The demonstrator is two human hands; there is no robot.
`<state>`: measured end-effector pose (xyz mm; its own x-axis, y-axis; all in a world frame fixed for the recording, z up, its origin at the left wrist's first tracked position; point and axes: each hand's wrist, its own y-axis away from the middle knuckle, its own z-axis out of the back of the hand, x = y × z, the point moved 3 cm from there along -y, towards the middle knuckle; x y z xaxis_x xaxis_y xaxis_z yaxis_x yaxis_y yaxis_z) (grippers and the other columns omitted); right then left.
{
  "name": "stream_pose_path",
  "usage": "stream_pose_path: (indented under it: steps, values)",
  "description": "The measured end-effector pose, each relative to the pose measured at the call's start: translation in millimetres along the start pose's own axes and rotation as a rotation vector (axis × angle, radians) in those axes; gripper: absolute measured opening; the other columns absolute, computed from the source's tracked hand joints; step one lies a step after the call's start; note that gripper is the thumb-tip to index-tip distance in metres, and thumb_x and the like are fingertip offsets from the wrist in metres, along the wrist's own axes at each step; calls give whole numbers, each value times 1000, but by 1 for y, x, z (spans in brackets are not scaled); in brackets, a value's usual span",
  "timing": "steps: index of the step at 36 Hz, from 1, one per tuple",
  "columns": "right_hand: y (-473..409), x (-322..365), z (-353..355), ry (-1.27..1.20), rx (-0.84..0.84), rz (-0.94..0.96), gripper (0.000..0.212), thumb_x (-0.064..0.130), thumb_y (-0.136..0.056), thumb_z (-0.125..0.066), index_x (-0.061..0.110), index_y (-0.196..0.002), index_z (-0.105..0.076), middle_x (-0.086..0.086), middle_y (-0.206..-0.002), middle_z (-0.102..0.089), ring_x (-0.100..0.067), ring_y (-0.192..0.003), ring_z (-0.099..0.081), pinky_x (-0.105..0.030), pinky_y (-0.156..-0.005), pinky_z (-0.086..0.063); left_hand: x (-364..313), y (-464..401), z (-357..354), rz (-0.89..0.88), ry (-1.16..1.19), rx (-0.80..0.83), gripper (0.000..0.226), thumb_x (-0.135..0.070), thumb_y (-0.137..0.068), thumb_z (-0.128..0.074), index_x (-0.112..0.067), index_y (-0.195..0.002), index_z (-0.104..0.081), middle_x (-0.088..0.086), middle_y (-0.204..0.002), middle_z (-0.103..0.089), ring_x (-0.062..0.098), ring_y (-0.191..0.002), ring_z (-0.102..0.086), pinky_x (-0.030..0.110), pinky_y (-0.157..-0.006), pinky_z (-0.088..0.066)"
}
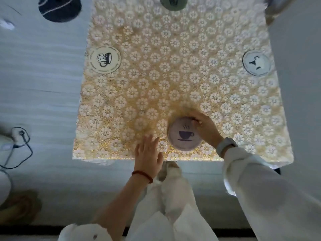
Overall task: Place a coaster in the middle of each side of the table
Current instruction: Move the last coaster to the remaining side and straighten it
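Right hand (204, 126) grips the far right rim of a round coaster (185, 134) lying flat on the table (173, 75).
Left hand (148, 153) hovers spread and empty just left of it; the tablecloth is lacy, floral, glossy.

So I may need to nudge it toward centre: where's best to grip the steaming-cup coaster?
By its rim. The steaming-cup coaster is a thin disc lying flat on the tablecloth, so pinch opposite edges from above. The right hand already holds its far-right edge; the near-left edge is free for the left hand.
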<state>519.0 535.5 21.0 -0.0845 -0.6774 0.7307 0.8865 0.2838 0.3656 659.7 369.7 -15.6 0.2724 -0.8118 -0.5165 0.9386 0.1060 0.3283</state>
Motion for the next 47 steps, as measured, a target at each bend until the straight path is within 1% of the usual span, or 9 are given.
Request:
stream_pose_path:
  steps: [3,5,8,12,18,26,34,41,47]
  values:
    - [1,-1,4,76,-57,48,56,1,-84,-50,26,-133,-40,-5,-135,-49,-25,-124,-43,-47,-107,-35,-6,-1,-7,4,-62,18,55,-29,-86,-49,-19,-137,-28,6,-149,-26,26,-139,-16,49,-112,-18]
    - [8,-7,5,132,-62,54,63,3,-84,-48,31,-137,-30,-4,-137,-44,-23,-123,-38,-44,-104,-34,-10,-4,-10,8,-74,22,58,-31,-85,-50,-21,-137,-27,5,-150,-22,26,-140,-12,51,-113,-15]
    - [28,-22,3,320,-41,154,55,7,-83,-45,23,-134,-34,-3,-138,-43,-23,-120,-41,-47,-101,-41,-15,-11,-13,-3,-82,26,62,-36,-83,-55,-24,-136,-27,2,-152,-17,27,-141,-8,55,-113,-14]
    - [52,-55,0,506,15,202,60,19,-78,-61,3,-131,-38,-15,-138,-42,-34,-121,-42,-53,-94,-45,-14,-26,-16,6,-125,18,70,-46,-76,-60,-27,-136,-27,3,-153,-15,29,-140,-11,57,-107,-24]
    - [51,-69,-8,594,-23,201,84,45,-75,-61,5,-138,-22,-14,-143,-33,-31,-133,-27,-47,-105,-32,-11,-52,-22,-17,-213,-11,87,-55,-67,-67,-29,-138,-24,7,-153,-13,29,-140,-11,57,-103,-24]
    - [43,-71,-10,602,8,181,82,43,-73,-64,9,-137,-25,-7,-148,-27,-26,-139,-16,-49,-111,-18,-13,-46,-25,-16,-193,-15,87,-51,-66,-69,-30,-139,-26,9,-154,-10,31,-140,-6,56,-108,-16]
    - [37,-71,-9,657,-11,215,79,41,-70,-66,8,-132,-32,-7,-142,-34,-26,-134,-23,-49,-108,-19,-15,-40,-25,-21,-136,-86,83,-50,-67,-69,-27,-137,-32,14,-152,-17,35,-139,-14,54,-110,-15]
    - [35,-69,-7,579,0,152,93,40,-67,-71,11,-138,-19,-5,-150,-20,-27,-138,-12,-52,-112,-15,-14,-46,-24,49,-167,-13,94,-53,-64,-68,-31,-141,-17,10,-154,-5,30,-140,-7,51,-111,-16]
    - [35,-68,-7,599,22,151,91,40,-69,-70,12,-139,-18,-6,-151,-18,-27,-139,-10,-50,-112,-13,-18,-44,-24,47,-165,-10,90,-51,-68,-67,-30,-140,-19,13,-154,-4,31,-140,-5,51,-112,-13]
